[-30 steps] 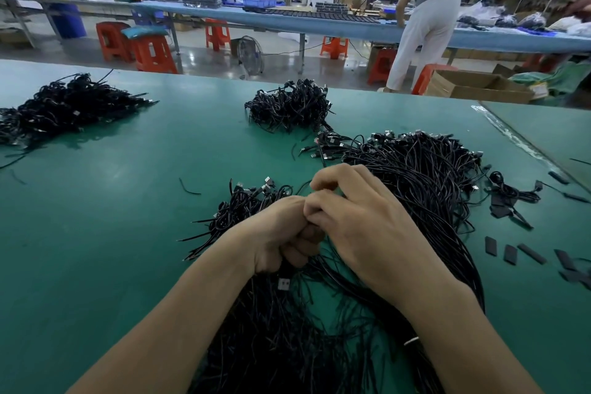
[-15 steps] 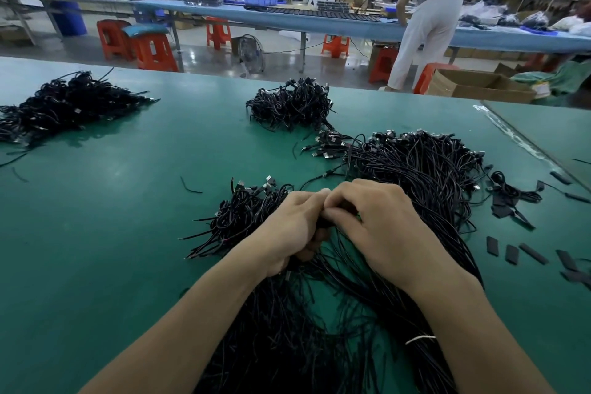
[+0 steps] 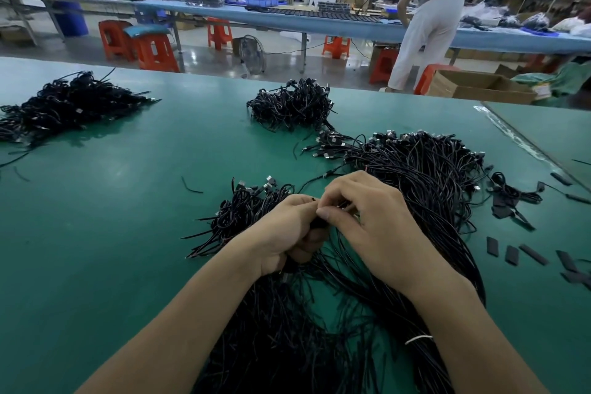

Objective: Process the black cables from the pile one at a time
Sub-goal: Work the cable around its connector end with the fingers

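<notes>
One black cable (image 3: 320,223) is gripped by the left hand (image 3: 284,235) and right hand (image 3: 375,229), fingers (image 3: 327,213) curled round it. It is held over the cable pile (image 3: 428,176) on the table (image 3: 105,233).

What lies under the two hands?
A pile of black cables on the green table. The left hand and right hand pinch one cable; its held part is covered.

At the frame's centre the left hand (image 3: 284,233) and right hand (image 3: 374,224) meet over the pile of black cables (image 3: 431,176) on the green desk (image 3: 112,217), curled fingers (image 3: 335,213) pinching one cable end (image 3: 319,223) between them.
</notes>
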Demonstrator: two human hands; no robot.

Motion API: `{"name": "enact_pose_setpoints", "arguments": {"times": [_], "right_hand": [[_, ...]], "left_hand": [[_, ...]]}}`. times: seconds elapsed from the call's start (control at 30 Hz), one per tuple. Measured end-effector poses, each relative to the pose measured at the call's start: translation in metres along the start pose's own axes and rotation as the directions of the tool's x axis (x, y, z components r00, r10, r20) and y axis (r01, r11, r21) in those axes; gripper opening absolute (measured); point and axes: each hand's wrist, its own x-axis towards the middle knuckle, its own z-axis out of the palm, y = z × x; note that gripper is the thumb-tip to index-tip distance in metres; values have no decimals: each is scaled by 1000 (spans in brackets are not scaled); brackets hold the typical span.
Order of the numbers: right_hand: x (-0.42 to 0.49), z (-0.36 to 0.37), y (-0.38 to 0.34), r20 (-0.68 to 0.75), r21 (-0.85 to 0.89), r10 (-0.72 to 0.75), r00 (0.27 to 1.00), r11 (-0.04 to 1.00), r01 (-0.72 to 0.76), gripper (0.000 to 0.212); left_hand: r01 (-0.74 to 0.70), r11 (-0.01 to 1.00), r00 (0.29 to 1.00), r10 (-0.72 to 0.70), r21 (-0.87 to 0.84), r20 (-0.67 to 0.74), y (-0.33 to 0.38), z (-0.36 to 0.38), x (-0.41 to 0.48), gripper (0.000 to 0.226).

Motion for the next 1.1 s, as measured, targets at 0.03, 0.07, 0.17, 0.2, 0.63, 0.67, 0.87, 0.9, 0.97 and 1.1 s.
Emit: {"name": "enact_pose_setpoints", "arguments": {"times": [0.03,0.07,0.17,0.2,0.63,0.67,0.87,0.9,0.97,1.1], "right_hand": [[0,0,1,-7,0,14,1000,1000,-14,4],[0,0,1,-14,4,28,1000,1000,-28,3],[1,-1,1,-23,17,60,998,998,-60,4],[2,-2,1,-22,13,66,998,998,-66,5],[2,-4,10,-6,-9,153,988,988,-153,8],[2,-4,11,4,-18,164,986,986,-164,8],[2,-10,15,62,-19,190,980,982,-189,3],[2,-11,15,66,-25,184,981,983,-183,2],[3,-12,14,49,-44,165,985,986,-163,4],[1,-9,14,5,-57,150,989,987,-149,7]], "left_hand": [[-2,1000,1000,2,-7,-8,0,0,0,41],[-6,1000,1000,5,-10,-18,0,1,0,42],[-14,1000,999,14,-5,-41,1,4,0,42],[-18,1000,999,18,-4,-47,1,5,0,42],[-47,997,998,49,55,-33,5,8,-3,33],[-36,997,999,39,64,-35,4,8,-3,34],[-47,983,992,25,179,120,4,6,-5,15],[-66,966,989,31,248,142,6,6,-6,12],[-110,937,983,54,333,173,7,6,-7,21],[-142,921,981,82,364,175,7,8,-5,26]]}}
